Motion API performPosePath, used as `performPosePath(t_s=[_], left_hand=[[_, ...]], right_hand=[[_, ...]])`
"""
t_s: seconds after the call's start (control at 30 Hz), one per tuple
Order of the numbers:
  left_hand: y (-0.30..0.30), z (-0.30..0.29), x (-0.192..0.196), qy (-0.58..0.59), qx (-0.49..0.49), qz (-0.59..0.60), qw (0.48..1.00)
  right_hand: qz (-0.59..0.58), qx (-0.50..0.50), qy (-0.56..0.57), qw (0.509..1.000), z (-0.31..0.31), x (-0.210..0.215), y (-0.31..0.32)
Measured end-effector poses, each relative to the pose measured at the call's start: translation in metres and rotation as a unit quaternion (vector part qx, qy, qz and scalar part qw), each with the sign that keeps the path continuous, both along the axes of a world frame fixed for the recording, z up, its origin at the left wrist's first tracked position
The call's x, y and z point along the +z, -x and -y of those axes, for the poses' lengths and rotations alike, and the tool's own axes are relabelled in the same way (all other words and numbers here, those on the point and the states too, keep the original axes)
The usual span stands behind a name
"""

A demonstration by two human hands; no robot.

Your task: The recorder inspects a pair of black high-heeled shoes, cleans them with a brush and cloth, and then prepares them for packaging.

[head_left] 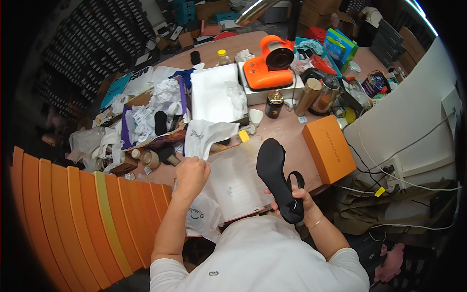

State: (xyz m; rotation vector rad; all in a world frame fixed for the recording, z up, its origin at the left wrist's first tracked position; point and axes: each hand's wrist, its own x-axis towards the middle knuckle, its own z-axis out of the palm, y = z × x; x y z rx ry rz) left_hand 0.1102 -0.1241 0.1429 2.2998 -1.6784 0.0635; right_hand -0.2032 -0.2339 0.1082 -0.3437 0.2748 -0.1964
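Note:
My left hand (191, 179) is closed on the edge of a white bag (212, 132) with dark lettering, pinched in the fingers. The bag spreads out above and to the right of the fist. In my right hand (305, 207) is a black heeled sandal (271, 168), its sole turned up toward me and its toe pointing away. Between the hands lies a box lined with white tissue paper (233, 187). A second white bag (203, 217) with lettering lies at the near left of that box, partly covered by my forearm.
Orange boxes (87, 209) stand in a long row at the left. An orange box (329, 149) is on the table's right. Farther back are a purple-edged carton (127, 131) of crumpled paper, an orange machine (267, 73), a black jar (274, 104) and a kettle (327, 92). Cables hang at the right.

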Motion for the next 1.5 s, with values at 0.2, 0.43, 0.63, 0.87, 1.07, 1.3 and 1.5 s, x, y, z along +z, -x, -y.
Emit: performPosePath(t_s=[0.2,0.43,0.63,0.87,1.07,1.3,1.5], left_hand=[[0.009,-0.043,-0.005,0.123,-0.002,-0.138,0.983],[-0.003,-0.092,-0.018,0.210,0.100,-0.127,0.964],[-0.019,-0.098,-0.046,0.204,0.157,-0.083,0.963],[-0.001,-0.093,0.022,0.183,0.005,-0.140,0.973],[0.025,-0.094,0.050,0.125,-0.019,-0.264,0.956],[0.046,-0.095,0.011,0.009,-0.160,-0.217,0.963],[0.046,-0.082,-0.004,0.033,-0.187,-0.149,0.970]], right_hand=[[0.000,0.221,0.120,0.968,-0.006,0.028,-0.060],[-0.173,0.178,0.105,0.963,-0.022,0.005,-0.109],[-0.038,0.226,0.170,0.958,-0.017,0.032,-0.069],[-0.042,0.240,0.126,0.962,-0.016,0.066,-0.123],[-0.198,0.147,0.795,0.554,-0.047,-0.005,-0.179],[-0.181,0.177,0.345,0.904,-0.045,-0.037,-0.156],[-0.143,-0.004,0.003,0.990,-0.011,-0.053,-0.117]])
